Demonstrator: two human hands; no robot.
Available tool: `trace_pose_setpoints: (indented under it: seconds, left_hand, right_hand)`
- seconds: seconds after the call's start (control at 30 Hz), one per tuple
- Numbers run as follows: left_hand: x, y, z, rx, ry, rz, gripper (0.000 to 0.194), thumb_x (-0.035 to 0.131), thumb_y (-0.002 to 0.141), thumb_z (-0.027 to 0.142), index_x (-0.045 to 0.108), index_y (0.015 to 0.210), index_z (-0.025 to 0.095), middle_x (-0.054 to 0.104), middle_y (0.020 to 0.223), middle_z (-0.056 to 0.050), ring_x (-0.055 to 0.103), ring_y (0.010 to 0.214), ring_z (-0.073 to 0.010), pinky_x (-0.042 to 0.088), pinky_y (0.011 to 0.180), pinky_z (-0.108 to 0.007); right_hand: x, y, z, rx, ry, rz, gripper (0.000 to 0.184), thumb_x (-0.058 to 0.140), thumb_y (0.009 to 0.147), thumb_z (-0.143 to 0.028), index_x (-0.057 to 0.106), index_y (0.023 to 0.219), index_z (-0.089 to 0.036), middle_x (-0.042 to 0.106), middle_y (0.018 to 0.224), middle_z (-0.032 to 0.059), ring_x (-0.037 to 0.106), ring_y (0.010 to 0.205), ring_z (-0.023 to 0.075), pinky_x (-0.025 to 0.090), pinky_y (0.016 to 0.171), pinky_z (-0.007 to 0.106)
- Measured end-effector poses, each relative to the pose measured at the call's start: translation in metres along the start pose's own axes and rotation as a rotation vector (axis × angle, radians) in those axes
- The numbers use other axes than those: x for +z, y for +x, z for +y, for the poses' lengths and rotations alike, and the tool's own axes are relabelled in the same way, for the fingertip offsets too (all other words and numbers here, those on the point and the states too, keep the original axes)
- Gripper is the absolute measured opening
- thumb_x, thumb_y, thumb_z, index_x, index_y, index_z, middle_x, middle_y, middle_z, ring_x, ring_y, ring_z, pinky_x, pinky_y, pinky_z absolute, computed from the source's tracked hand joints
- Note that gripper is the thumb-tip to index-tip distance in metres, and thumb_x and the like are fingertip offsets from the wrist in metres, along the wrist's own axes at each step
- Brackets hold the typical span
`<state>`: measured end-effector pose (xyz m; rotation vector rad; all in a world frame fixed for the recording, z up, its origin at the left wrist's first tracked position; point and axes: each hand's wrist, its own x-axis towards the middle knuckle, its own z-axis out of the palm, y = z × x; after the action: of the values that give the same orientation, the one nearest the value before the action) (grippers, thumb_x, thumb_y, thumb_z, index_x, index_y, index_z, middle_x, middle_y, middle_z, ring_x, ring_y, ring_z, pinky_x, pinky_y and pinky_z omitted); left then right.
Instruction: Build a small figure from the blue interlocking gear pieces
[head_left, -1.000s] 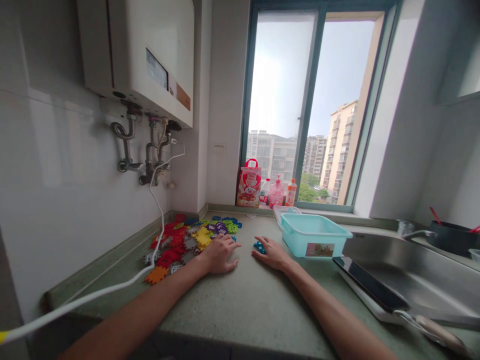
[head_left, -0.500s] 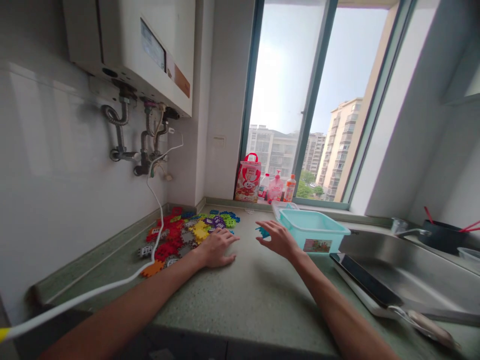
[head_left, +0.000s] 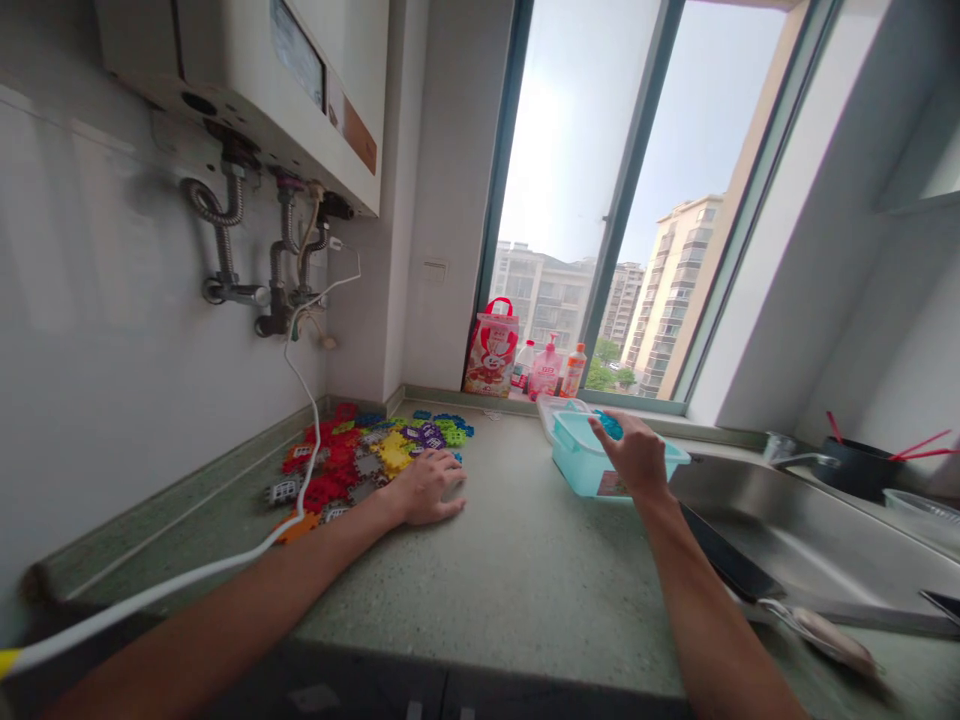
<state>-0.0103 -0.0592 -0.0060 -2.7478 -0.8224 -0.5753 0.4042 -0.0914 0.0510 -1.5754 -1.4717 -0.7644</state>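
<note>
My right hand (head_left: 636, 455) is above a turquoise plastic box (head_left: 583, 466), with its fingers closed on a blue interlocking toy block (head_left: 609, 426). Part of the block is hidden behind the thumb and fingers. Resting on the counter, my left hand (head_left: 431, 487) has its thumb apart from its loosely bent fingers, and I see nothing in it. It lies at the right edge of a flat pile of plastic toy blocks (head_left: 330, 468) in red, yellow, grey, orange, purple, green and blue.
A clear lid (head_left: 550, 412) leans behind the box. A white cable (head_left: 247, 553) runs across the pile. On the right are a steel sink (head_left: 787, 535), a dark tablet-like slab (head_left: 727, 560) and a black pot (head_left: 862, 467). Bottles and a red bag (head_left: 491, 355) stand by the window.
My right hand has moved right, from over the counter to over the box, carrying the blue toy block. The left hand stays by the pile. The view has shifted slightly.
</note>
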Motion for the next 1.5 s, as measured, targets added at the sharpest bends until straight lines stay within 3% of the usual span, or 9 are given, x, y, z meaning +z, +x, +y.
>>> trace_pose_setpoints:
  seconds: [0.23,0.4,0.53,0.7,0.9,1.03,1.2,1.37,1.5]
  left_hand:
    - [0.005,-0.003,-0.004,-0.091,0.028,-0.003,0.053,0.059,0.094,0.063,0.069,0.129,0.024,0.068,0.131,-0.011,0.058,0.126,-0.0319,0.041,0.11,-0.048]
    - [0.004,-0.004,-0.005,-0.158,0.004,-0.072,0.058,0.054,0.096,0.067,0.069,0.131,0.024,0.068,0.135,-0.012,0.061,0.123,-0.0324,0.044,0.107,-0.048]
    - [-0.001,-0.002,-0.003,-0.105,-0.043,-0.098,0.049,0.056,0.098,0.061,0.07,0.129,0.025,0.069,0.134,-0.009,0.063,0.122,-0.0299,0.048,0.104,-0.044]
    - [-0.004,0.001,0.002,0.066,-0.205,-0.102,0.038,0.053,0.102,0.038,0.064,0.137,0.029,0.07,0.135,-0.005,0.065,0.124,-0.0226,0.05,0.107,-0.035]
    - [-0.013,0.003,0.001,0.103,-0.086,-0.108,0.038,0.06,0.098,0.038,0.066,0.134,0.026,0.071,0.134,-0.008,0.065,0.124,-0.0268,0.049,0.108,-0.041]
    - [-0.044,-0.006,-0.023,-0.164,0.128,-0.117,0.037,0.069,0.09,0.053,0.075,0.109,0.022,0.075,0.106,-0.011,0.069,0.103,-0.0311,0.053,0.095,-0.044]
    - [-0.078,-0.02,-0.056,-0.363,0.185,-0.129,0.035,0.063,0.093,0.05,0.077,0.109,0.022,0.074,0.11,-0.011,0.07,0.103,-0.0285,0.052,0.094,-0.039]
    - [-0.059,-0.027,-0.078,-0.383,0.092,-0.243,0.041,0.06,0.092,0.054,0.077,0.114,0.023,0.074,0.119,-0.01,0.069,0.113,-0.0302,0.051,0.101,-0.04]
    - [-0.031,-0.026,-0.093,-0.344,-0.021,-0.195,0.052,0.051,0.096,0.05,0.067,0.136,0.021,0.065,0.144,-0.011,0.059,0.134,-0.0295,0.044,0.117,-0.041]
  right_hand:
    - [0.0,-0.003,-0.006,0.028,-0.133,-0.032,0.062,0.041,0.104,-0.063,0.075,0.125,-0.015,0.078,0.108,0.0188,0.068,0.101,0.0346,0.042,0.102,0.051]
    - [-0.004,-0.005,-0.044,-0.175,0.075,0.039,0.042,0.048,0.104,-0.043,0.072,0.129,-0.019,0.07,0.135,0.0138,0.06,0.125,0.033,0.041,0.11,0.05]
    - [0.023,-0.033,-0.092,-0.405,0.316,-0.248,0.034,0.055,0.101,-0.034,0.071,0.13,-0.027,0.069,0.138,0.0094,0.062,0.126,0.0285,0.047,0.112,0.048]
    - [0.066,-0.075,-0.129,-0.444,0.464,-0.704,0.055,0.062,0.099,-0.044,0.056,0.151,-0.029,0.052,0.159,0.012,0.054,0.142,0.0298,0.045,0.117,0.051]
    - [0.069,-0.078,-0.134,-0.432,0.582,-0.772,0.037,0.066,0.096,-0.044,0.074,0.127,-0.026,0.073,0.133,0.0101,0.067,0.125,0.027,0.05,0.111,0.044]
    - [0.062,-0.075,-0.13,-0.372,0.612,-0.758,0.026,0.069,0.092,-0.038,0.079,0.114,-0.029,0.078,0.119,0.0057,0.073,0.11,0.0242,0.055,0.103,0.039]
    - [0.055,-0.073,-0.128,-0.362,0.6,-0.78,0.026,0.069,0.089,-0.028,0.08,0.112,-0.028,0.078,0.115,0.0046,0.073,0.106,0.024,0.056,0.101,0.039]
    - [0.045,-0.069,-0.129,-0.395,0.581,-0.813,0.028,0.07,0.09,-0.028,0.079,0.117,-0.027,0.078,0.117,0.0056,0.073,0.108,0.0235,0.055,0.102,0.037]
    - [0.045,-0.067,-0.127,-0.42,0.578,-0.827,0.028,0.07,0.091,-0.028,0.078,0.118,-0.027,0.078,0.118,0.0047,0.073,0.108,0.0224,0.054,0.102,0.035]
